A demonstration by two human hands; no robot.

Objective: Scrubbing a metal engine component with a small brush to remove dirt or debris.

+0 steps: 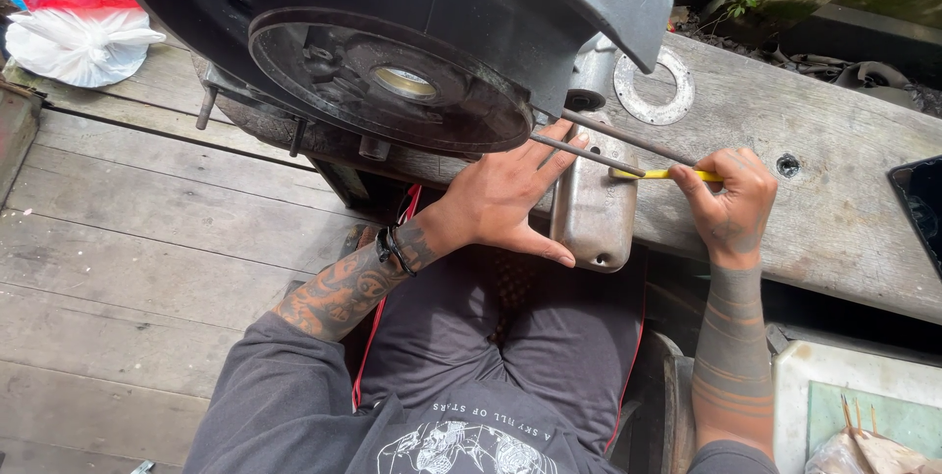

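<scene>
Steadying metal cover (592,207) with left hand (505,197); right hand (731,201) gripping yellow tool (667,175).

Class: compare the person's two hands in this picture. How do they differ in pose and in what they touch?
The left hand lies spread open, thumb out, against the silver metal cover; the right hand is closed around a yellow-handled tool. The left hand sits under the black disc; the right hand rests over the wooden plank. Both arms are tattooed.
</scene>
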